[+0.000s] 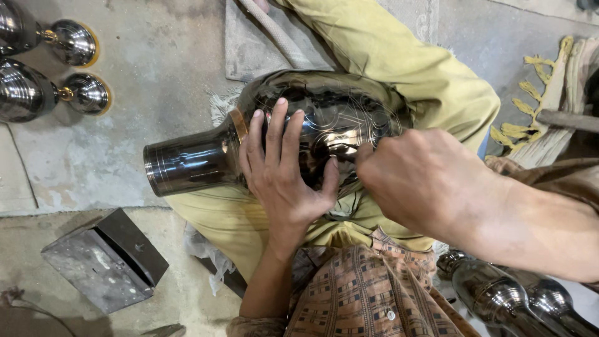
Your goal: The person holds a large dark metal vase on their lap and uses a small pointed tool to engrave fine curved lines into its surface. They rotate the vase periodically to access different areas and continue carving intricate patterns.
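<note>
You have one dark engraved metal vase [299, 134] lying on its side across your lap. Your left hand [284, 171] rests on its belly, fingers [274, 128] spread flat. Your right hand [424, 178] is closed in a fist against it; whether it holds something, I cannot tell. Two shiny vases [43, 68] lie beyond your left fingers, two more [518, 299] below your right hand.
</note>
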